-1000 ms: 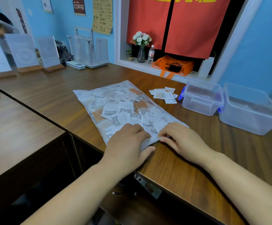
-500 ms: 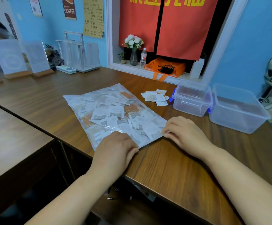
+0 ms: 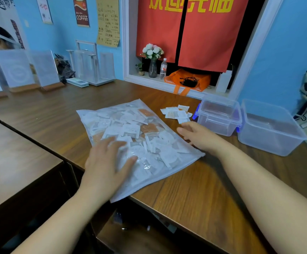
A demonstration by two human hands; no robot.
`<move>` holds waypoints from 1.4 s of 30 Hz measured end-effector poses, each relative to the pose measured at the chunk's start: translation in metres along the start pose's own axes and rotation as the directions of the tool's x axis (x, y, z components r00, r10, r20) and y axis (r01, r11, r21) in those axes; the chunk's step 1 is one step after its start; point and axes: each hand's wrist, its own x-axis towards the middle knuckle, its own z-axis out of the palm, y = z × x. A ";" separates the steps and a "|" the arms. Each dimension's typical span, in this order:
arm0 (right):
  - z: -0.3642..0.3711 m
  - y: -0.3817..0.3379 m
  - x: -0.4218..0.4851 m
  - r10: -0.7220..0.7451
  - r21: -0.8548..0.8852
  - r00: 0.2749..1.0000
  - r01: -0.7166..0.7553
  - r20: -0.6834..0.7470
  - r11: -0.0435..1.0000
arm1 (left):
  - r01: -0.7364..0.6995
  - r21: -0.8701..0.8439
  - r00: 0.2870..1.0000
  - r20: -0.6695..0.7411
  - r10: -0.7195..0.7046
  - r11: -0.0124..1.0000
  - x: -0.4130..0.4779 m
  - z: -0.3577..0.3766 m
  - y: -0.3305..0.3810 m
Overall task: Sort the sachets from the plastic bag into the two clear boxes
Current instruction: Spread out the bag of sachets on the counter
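Lying flat, plastic bag [image 3: 128, 187] holds white and orange sachets [image 3: 130, 129].

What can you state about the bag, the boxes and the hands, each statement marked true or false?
The left hand lies flat on the clear plastic bag of sachets. True.
The small clear plastic box with blue latches is full of sachets. False: it looks empty.
Some loose white sachets lie on the brown wooden table between bag and small box. True.
The large clear plastic box stands left of the bag. False: it stands right of the small box.
The right hand pinches a sachet. False: it holds nothing, at the bag's right edge.
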 end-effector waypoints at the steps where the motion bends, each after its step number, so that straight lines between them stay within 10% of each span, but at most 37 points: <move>1: 0.004 -0.009 0.009 0.049 0.020 0.999 -0.049 0.016 0.999 | 0.115 0.013 0.993 0.027 -0.115 0.993 0.006 -0.002 -0.002; 7: 0.022 -0.041 0.039 0.109 0.011 0.992 -0.110 0.064 0.994 | 0.329 -0.051 0.933 0.174 -0.316 0.943 0.035 0.006 -0.018; 22: 0.017 0.005 0.036 0.063 0.286 0.963 0.015 -0.262 0.958 | 0.090 -0.072 0.914 0.402 -0.054 0.993 0.097 0.016 -0.012; 27: 0.011 0.003 0.006 -0.191 -0.147 0.911 0.145 -0.366 0.978 | -0.018 -0.058 0.957 0.288 0.034 0.998 0.084 0.000 -0.004; 31: 0.008 -0.008 -0.047 -0.520 -0.256 0.854 0.504 0.006 0.825 | -0.275 -0.069 0.914 0.292 0.283 0.959 0.056 -0.016 0.014; 34: 0.020 0.000 -0.057 -0.514 -0.442 0.843 0.526 0.159 0.727 | -0.345 -0.001 0.862 0.395 0.318 0.938 0.039 -0.006 0.018; 42: 0.019 0.003 -0.050 -0.487 -0.381 0.872 0.434 -0.051 0.817 | -0.271 -0.070 0.932 0.232 0.279 0.960 0.038 0.000 0.013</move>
